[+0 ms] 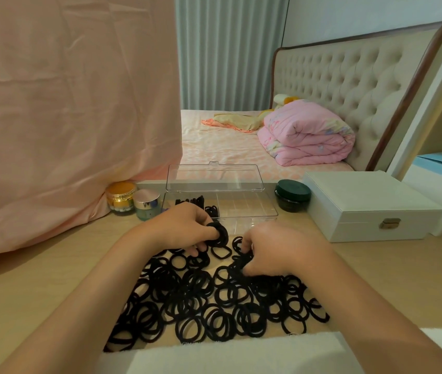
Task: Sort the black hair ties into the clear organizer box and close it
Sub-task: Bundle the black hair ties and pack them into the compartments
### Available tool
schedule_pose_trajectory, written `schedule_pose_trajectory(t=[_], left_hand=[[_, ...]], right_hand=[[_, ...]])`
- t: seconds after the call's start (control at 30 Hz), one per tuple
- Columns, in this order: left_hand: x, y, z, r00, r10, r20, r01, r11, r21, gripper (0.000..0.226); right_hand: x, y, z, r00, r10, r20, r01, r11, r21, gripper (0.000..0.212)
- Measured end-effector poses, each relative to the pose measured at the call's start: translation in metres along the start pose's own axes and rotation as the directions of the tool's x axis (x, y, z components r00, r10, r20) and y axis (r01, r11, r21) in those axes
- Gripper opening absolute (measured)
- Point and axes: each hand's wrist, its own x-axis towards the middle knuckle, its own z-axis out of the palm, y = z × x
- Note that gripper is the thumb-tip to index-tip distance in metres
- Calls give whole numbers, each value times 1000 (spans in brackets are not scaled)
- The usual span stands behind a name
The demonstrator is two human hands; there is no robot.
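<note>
Nearest the person, well in front of the clear organizer box [249, 210], a big loose pile of black hair ties [214, 300] is lying spread over the wooden table [66, 279]. At the pile's edge closest to the box, the right hand [276, 249] is curling its fingers down into the heap and pinching at ties, though how many cannot be told. Just in front of the box's left end, the left hand [179, 228] is gripping a stacked bundle [218, 234] of ties, seemingly looped over the thumb. The box is standing open, its lid [214, 178] raised at the back, with some sorted ties [193, 201] sitting in its left compartments. Gathering appears to be the step in hand. Next, the bundle probably needs lifting over the box's front wall into a compartment, and most of the pile is waiting unsorted.
</note>
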Motion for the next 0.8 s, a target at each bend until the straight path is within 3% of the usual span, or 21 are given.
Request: schedule_pose_trajectory(t=[0.13, 0.33, 0.47, 0.67, 0.8], left_hand=[[0, 0, 1, 1000, 8, -6, -7, 1000, 27, 15], [1, -4, -2, 999, 30, -17, -30, 1000, 4, 11], [1, -5, -3, 998, 36, -44, -38, 999, -24, 9], [1, -4, 4, 997, 78, 20, -72, 974, -216, 22], [-2, -2, 3, 981, 117, 153, -51, 924, -380, 18]], right_hand=[[0, -6, 3, 996, -73, -60, 68, 995, -75, 36], [-10, 5, -20, 974, -139, -179, 186, 940, 286, 24], [-15, 11, -30, 960, -176, -217, 270, 787, 555, 21], [-12, 5, -24, 956, -197, -218, 283, 410, 867, 23], [-7, -1, -15, 971, -70, -227, 234, 458, 857, 23]])
